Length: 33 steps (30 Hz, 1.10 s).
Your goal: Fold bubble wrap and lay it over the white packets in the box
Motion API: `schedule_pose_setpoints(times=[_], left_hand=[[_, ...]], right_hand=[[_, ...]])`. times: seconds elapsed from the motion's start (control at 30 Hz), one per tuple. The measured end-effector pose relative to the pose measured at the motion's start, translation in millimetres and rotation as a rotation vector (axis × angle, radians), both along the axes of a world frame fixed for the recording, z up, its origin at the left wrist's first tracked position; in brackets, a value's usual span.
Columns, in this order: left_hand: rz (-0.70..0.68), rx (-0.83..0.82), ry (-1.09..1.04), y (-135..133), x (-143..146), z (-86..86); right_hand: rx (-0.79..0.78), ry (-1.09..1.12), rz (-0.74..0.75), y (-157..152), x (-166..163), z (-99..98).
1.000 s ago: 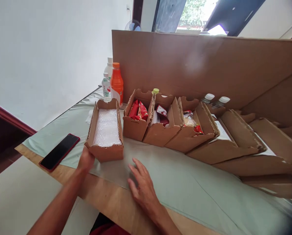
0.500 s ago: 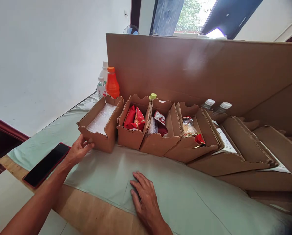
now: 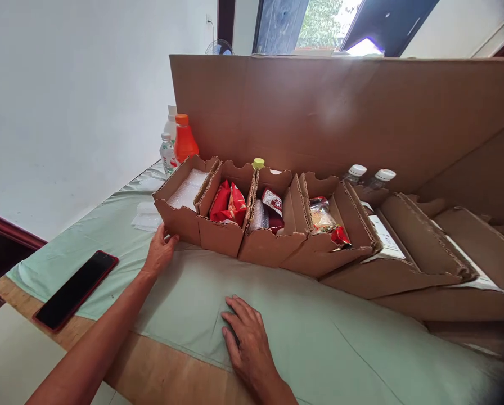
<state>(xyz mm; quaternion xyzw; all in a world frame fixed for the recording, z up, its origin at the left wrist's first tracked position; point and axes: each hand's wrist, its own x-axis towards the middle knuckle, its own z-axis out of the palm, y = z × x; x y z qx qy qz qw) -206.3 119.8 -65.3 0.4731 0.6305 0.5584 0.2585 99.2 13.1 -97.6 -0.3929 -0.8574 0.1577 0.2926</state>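
Observation:
My left hand is at the lower front corner of the leftmost cardboard box, its thumb against the front and the other fingers round the left side. Inside that box lies bubble wrap. The box touches the neighbouring cardboard box, which holds red shiny packets. My right hand rests on the green cloth in front of the row, fingers apart and nothing in them.
More cardboard boxes stretch rightward, with packets and papers inside. Behind stands a tall cardboard panel. An orange bottle and other bottles stand at the back left. A phone lies left, and folded bubble wrap sits beside the leftmost box.
With my left hand at its corner, the leftmost box has moved right, closing the gap to its neighbour. Folded bubble wrap now shows on its left. My right hand has stayed put.

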Motion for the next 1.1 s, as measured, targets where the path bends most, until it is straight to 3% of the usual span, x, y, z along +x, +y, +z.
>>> schedule_pose_setpoints(times=[0.17, 0.27, 0.3, 0.37, 0.47, 0.6, 0.73, 0.77, 0.8, 0.9, 1.0, 1.1], left_hand=[[0.059, -0.051, 0.099, -46.8, 29.0, -22.8], [-0.055, -0.051, 0.201, -100.5, 70.3, -39.1], [-0.137, -0.023, 0.270, -120.0, 86.8, -45.0], [-0.328, 0.116, 0.626, -156.7, 116.3, -54.8], [-0.350, 0.327, 0.938, -191.3, 134.2, -59.6], [-0.555, 0.495, 1.088, -184.6, 117.5, -51.0], [-0.627, 0.478, 1.023, -165.8, 114.1, -38.0], [-0.639, 0.453, 0.994, -162.5, 119.7, -34.8], [-0.647, 0.434, 0.967, -159.0, 127.7, -31.9], [-0.615, 0.452, 0.929, -146.2, 161.5, -27.5], [-0.553, 0.514, 0.947, -133.4, 195.3, -34.5], [-0.577, 0.490, 1.001, -127.0, 215.0, -49.7]], right_hand=[[-0.022, -0.011, 0.001, -0.8, -0.6, -3.2], [-0.070, -0.017, -0.002, 0.7, -4.0, -1.7], [-0.094, -0.030, -0.005, 0.4, -5.3, 0.5], [-0.139, -0.070, -0.002, -3.2, -5.8, 7.2], [-0.150, -0.134, 0.031, -20.4, 5.3, 16.3], [-0.094, -0.219, 0.072, -70.2, 46.8, 11.5], [-0.167, -0.204, 0.190, -119.5, 121.3, 15.8], [-0.225, -0.170, 0.196, -124.8, 145.8, 26.0], [-0.279, -0.113, 0.104, -126.0, 172.0, 40.6], [-0.146, -0.055, -0.298, -105.1, 255.1, 104.8], [-0.031, -0.080, -0.697, -54.5, 329.6, 175.6], [-0.020, -0.316, -0.944, 12.4, 382.3, 224.5]])
